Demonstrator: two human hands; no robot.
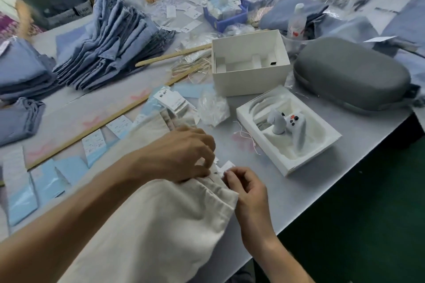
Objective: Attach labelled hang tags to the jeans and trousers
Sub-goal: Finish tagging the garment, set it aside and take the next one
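Cream trousers (161, 225) lie near the table's front edge, waistband to the right. Left hand (184, 156) pinches the waistband; right hand (246, 187) pinches a white hang tag (226, 165) beside it. Best to keep the fabric taut while fastening.

We see our left hand (184, 156) gripping the waistband of cream trousers (161, 225) on the table (264, 209), while our right hand (247, 187) pinches a white hang tag (226, 166) beside it.
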